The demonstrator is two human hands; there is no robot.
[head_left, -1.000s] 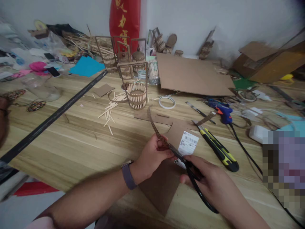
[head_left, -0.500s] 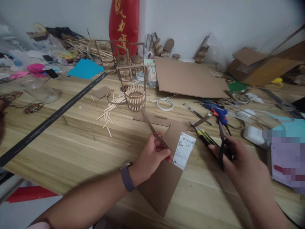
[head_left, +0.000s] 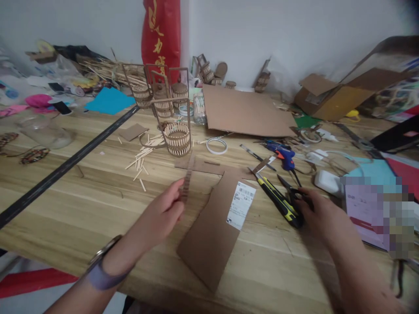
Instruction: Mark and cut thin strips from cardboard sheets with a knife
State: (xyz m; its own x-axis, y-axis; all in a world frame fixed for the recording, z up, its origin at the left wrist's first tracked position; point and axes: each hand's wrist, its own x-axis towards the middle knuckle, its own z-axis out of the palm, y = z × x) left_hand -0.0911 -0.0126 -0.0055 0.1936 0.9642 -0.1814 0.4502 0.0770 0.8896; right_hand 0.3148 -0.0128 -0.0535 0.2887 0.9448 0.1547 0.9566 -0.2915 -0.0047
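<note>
While the left hand [head_left: 163, 213] pinched a thin cardboard strip [head_left: 187, 181] upright, the right hand [head_left: 319, 213], closed on scissors [head_left: 290, 188], needed to lay them flat beside the knife [head_left: 278, 200].

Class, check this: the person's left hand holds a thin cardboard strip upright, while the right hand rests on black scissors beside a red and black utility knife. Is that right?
Not quite. The utility knife is yellow and black, not red and black, as the head view shows. The rest holds: the left hand pinches the thin corrugated cardboard strip upright, and the right hand rests on the black scissors beside that knife.
</note>
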